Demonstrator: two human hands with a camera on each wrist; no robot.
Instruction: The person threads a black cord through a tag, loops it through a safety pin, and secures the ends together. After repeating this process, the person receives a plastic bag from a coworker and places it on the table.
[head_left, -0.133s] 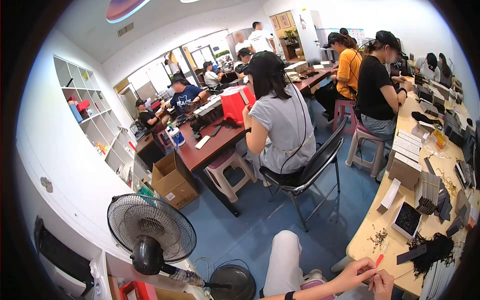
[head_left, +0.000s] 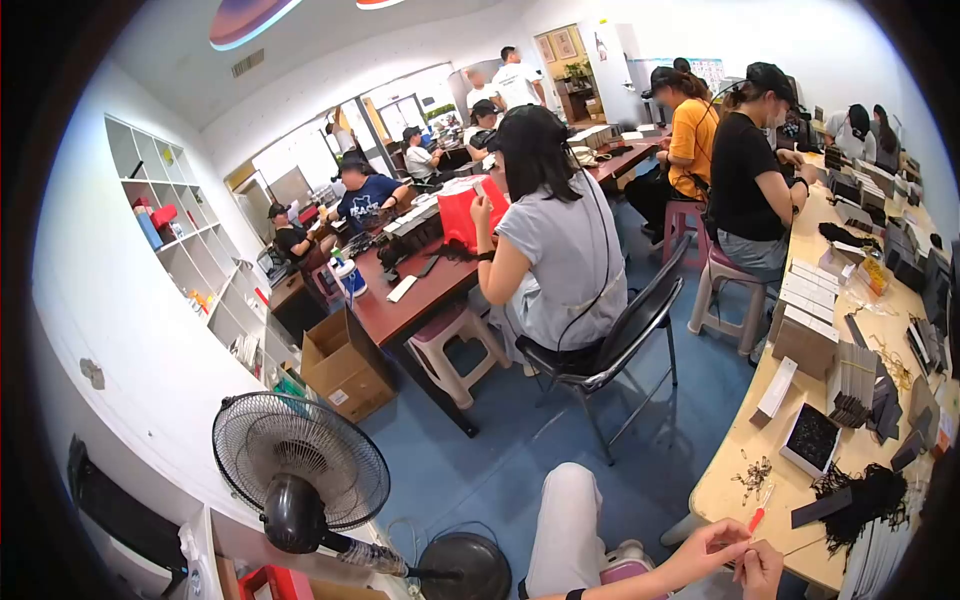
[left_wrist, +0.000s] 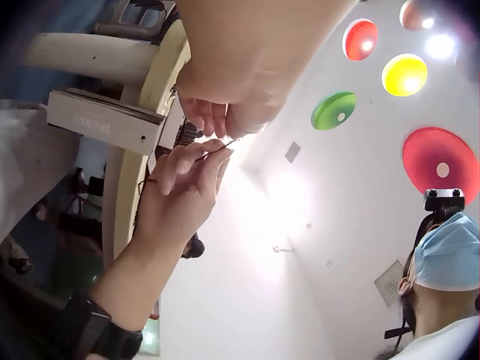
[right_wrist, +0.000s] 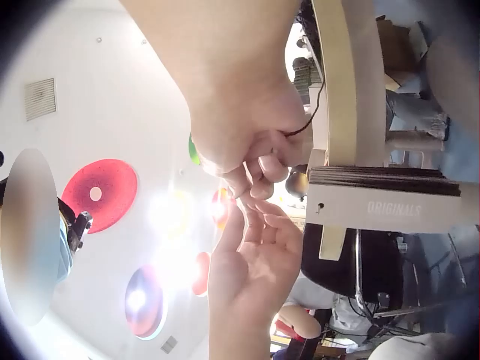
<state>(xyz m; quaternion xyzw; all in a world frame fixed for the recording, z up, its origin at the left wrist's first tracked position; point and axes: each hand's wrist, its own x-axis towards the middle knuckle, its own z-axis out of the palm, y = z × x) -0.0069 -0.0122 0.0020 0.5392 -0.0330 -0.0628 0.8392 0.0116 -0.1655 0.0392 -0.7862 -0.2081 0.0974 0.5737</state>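
Observation:
Low at the right of the head view, my left hand point(head_left: 706, 552) and right hand point(head_left: 762, 570) meet fingertip to fingertip at the table edge. A thin dark cord point(left_wrist: 213, 153) runs between them; the right fingers pinch it, and the left thumb and fingertips close on its end. In the right wrist view more cord point(right_wrist: 319, 107) trails from the right hand toward the table. Just beyond the hands lies a red-handled tool point(head_left: 757, 519) with a thin pale tip. A stack of white tags point(right_wrist: 390, 208) printed ORIGINALS, with a punched hole, juts over the table edge.
On the pale table point(head_left: 722, 492) are a black cord bundle point(head_left: 868, 500), a white box of small black pieces point(head_left: 811, 440), loose pins point(head_left: 753, 474) and card stacks point(head_left: 850, 388). A fan point(head_left: 300, 465) stands left; a folding chair point(head_left: 625, 345) with a seated person is ahead.
My two hands stay together at the cord almost unmoved. The seated person in grey ahead has raised a hand, holding something pale. The head view has shifted slightly.

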